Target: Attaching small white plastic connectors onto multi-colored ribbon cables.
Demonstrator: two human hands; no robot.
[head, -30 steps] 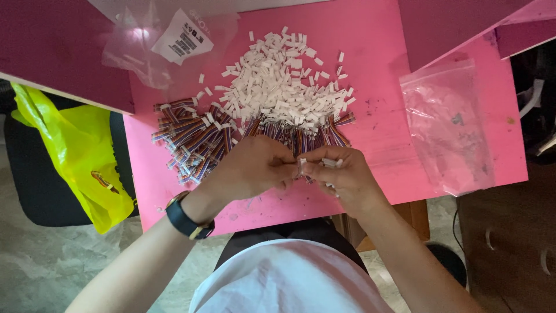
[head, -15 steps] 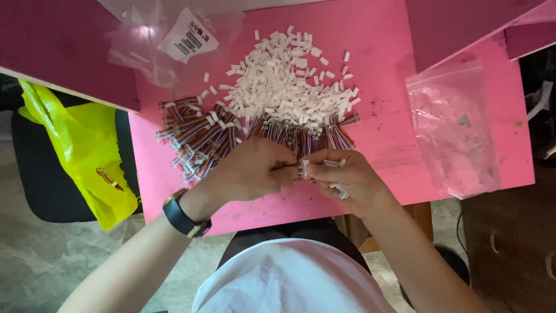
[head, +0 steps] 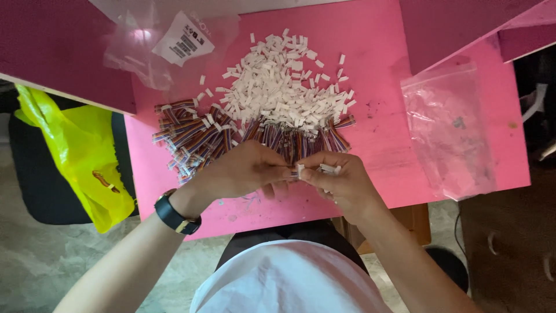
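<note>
Head view looks down at a pink table (head: 452, 52). The left hand (head: 243, 171) and the right hand (head: 339, 182) meet near the table's front edge. Their fingertips are pinched together on a tiny white connector (head: 299, 171), held just above the table. The right hand also keeps a few more white pieces tucked in its fingers.

Just behind the hands lies a row of striped wire bundles (head: 197, 139). Behind that sits a big pile of white connectors (head: 278, 93). A clear bag with a label (head: 168, 43) lies at the far left. Another clear bag (head: 449, 133) lies at the right. A yellow bag (head: 75, 150) hangs off the left side.

I think the little piece could slip and drop, because it is so small. A wrist could also bump the pile and scatter it.

Compared with a second ago, the hands stay in almost the same spot, and the piles look the same.
</note>
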